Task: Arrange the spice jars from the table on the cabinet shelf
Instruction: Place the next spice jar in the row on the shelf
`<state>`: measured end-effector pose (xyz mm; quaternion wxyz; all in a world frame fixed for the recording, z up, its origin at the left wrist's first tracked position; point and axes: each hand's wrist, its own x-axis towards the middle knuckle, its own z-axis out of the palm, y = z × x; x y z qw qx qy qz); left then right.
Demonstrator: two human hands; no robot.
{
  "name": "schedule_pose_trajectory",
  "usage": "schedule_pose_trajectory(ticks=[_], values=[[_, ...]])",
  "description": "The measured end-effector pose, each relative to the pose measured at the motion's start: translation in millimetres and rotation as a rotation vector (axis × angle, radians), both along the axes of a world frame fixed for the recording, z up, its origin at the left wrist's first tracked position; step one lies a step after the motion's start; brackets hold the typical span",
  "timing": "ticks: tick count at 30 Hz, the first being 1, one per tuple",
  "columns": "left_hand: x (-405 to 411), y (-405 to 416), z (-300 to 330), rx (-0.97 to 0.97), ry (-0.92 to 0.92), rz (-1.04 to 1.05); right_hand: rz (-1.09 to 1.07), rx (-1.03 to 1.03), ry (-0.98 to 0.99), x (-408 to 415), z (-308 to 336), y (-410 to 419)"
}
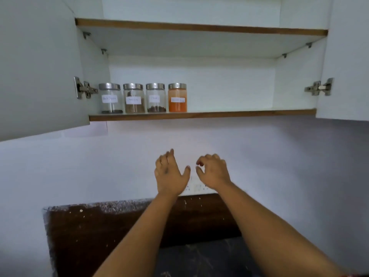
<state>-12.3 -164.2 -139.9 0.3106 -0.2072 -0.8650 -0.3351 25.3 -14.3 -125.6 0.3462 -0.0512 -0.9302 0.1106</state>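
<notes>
The cabinet (199, 66) hangs on the wall with both doors swung wide, the left door (40, 66) and the right door (347, 56) standing out to either side of it. Below the cabinet the pale wall (279, 156) runs down to a dark brown backsplash strip (99, 226), and lower again lies a dark countertop (199, 260).

Inside the cabinet the lower shelf (239, 113) carries a wood-coloured front edge, and an upper shelf (199, 27) sits above it. Metal hinges show at the cabinet's left side (84, 88) and right side (319, 87).

Four spice jars stand upright in a row at the left end of the lower shelf, close beside one another, each with a silver lid and a white label whose writing is too blurred to read. From the cabinet's left wall inward: a nearly empty jar (110, 98) with a thin dark layer at the bottom, a jar of brown spice (133, 98), a jar with dark pieces low down (156, 98), and a jar of orange powder (177, 97) filled almost to the lid.

Under the cabinet, in front of the wall, two bare forearms reach up. The left hand (170, 174) is spread loosely, thumb out, holding nothing. The right hand (213, 170) has its fingers loosely curled, also empty. The hands are near each other, not touching, well below the jars.
</notes>
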Motion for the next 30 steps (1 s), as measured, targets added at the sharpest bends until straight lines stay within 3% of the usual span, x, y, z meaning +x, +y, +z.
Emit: schedule_pose_trajectory(ticks=[5, 9, 13, 15, 24, 27, 30], values=[[42.6, -12.4, -107.1, -0.213, -0.109, -0.038, -0.087, -0.202, -0.037, 40.0, -100.6, 3.3], [68.1, -46.5, -179.2, -0.049, -0.166, -0.112, -0.181, -0.503, 0.032, 80.0, -164.2, 16.8], [98.7, -60.4, -240.3, -0.031, -0.505, -0.151, -0.304, -0.750, -0.068, 111.3, -225.2, 16.0], [112.2, -60.8, -263.6, -0.089, -0.589, -0.187, -0.334, -0.797, -0.122, 123.0, -250.5, 10.3], [159.4, -62.6, -316.6, -0.303, -0.729, -0.274, -0.387, -0.544, -0.459, 151.7, -299.1, -22.9], [168.8, -57.0, -324.1, -0.430, -0.719, -0.276, -0.346, -0.458, -0.592, 152.2, -300.2, -28.6], [171.8, -50.7, -330.7, -0.439, -0.762, -0.250, -0.227, -0.355, -0.657, 150.5, -298.3, -35.2]])
